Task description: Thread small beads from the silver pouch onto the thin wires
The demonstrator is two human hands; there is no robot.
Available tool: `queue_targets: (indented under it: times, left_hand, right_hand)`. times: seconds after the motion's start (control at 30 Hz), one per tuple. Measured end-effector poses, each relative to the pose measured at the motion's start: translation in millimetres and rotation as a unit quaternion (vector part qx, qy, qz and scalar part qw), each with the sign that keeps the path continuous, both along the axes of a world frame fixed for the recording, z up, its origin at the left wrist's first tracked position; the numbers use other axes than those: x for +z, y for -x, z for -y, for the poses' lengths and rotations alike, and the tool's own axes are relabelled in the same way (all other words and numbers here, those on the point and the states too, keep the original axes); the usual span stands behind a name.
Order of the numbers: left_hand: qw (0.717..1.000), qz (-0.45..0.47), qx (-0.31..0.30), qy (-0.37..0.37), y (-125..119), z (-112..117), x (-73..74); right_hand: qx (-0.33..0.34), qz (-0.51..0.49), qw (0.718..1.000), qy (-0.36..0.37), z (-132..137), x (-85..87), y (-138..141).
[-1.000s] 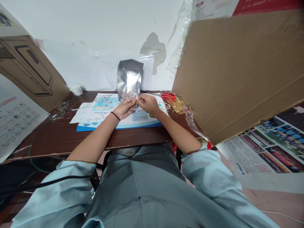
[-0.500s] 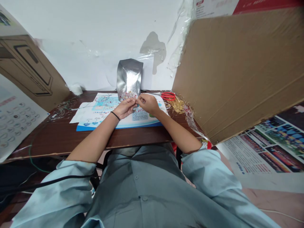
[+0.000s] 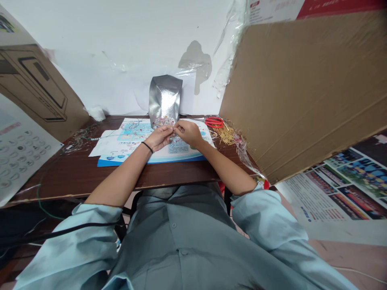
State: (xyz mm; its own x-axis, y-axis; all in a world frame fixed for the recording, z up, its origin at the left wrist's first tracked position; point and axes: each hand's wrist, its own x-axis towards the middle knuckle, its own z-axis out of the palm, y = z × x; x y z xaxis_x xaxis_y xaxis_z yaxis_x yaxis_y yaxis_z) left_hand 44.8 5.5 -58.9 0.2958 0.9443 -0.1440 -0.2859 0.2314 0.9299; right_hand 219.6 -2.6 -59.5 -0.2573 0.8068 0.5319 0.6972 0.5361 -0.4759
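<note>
My left hand (image 3: 160,137), with a black band on its wrist, and my right hand (image 3: 189,133) meet above a printed leaflet (image 3: 181,155) with a blue edge. Their fingertips pinch something too small to make out. Just beyond them, a heap of small colourful beads (image 3: 163,123) lies at the foot of an upright silver foil bag (image 3: 165,96). Red-handled scissors (image 3: 214,122) and a pile of thin gold pins (image 3: 226,135) lie to the right of my right hand.
The dark wooden table (image 3: 69,177) stands against a white wall. Tangled thin wire (image 3: 80,139) lies at its left, and crumpled clear plastic (image 3: 243,153) at its right. Large cardboard panels (image 3: 302,92) (image 3: 33,86) rise on both sides, and a numbered printed sheet (image 3: 21,155) hangs at left.
My hands have shifted very slightly to the left, still pinched together. Nothing else has visibly moved.
</note>
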Motion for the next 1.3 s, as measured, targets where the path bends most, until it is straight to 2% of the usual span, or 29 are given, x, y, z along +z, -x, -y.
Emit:
queue_targets:
  times: [0.3, 0.53, 0.8, 0.87, 1.1, 1.2, 1.3]
  left_hand:
    - [0.999, -0.038, 0.032, -0.005, 3.2, -3.1, -1.9]
    - [0.992, -0.092, 0.046, -0.075, 7.9, -7.6, -2.4]
    - [0.993, -0.064, 0.021, -0.096, 4.7, -3.2, 4.1]
    - [0.994, -0.040, 0.042, -0.095, 8.2, -5.5, 8.8]
    - [0.970, -0.003, 0.199, -0.141, 26.2, -15.7, 23.2]
    - [0.963, -0.018, 0.219, -0.159, 22.6, -15.5, 21.0]
    - [0.963, -0.033, 0.204, -0.174, 14.8, -13.3, 17.7]
  right_hand:
    - [0.061, -0.023, 0.998, -0.013, -6.4, -3.2, -4.4]
    - [0.102, -0.060, 0.993, 0.004, -11.8, -4.7, -7.6]
    - [0.066, -0.066, 0.995, 0.033, -5.4, 2.4, -6.6]
    - [0.053, -0.062, 0.996, 0.044, -5.1, 2.7, -6.5]
    - [0.011, -0.026, 0.995, 0.091, -8.7, 3.8, -12.9]
    - [0.036, -0.006, 0.993, 0.115, -10.5, 4.8, -17.1]
    - [0.041, 0.033, 0.992, 0.113, -12.0, 5.8, -22.7]
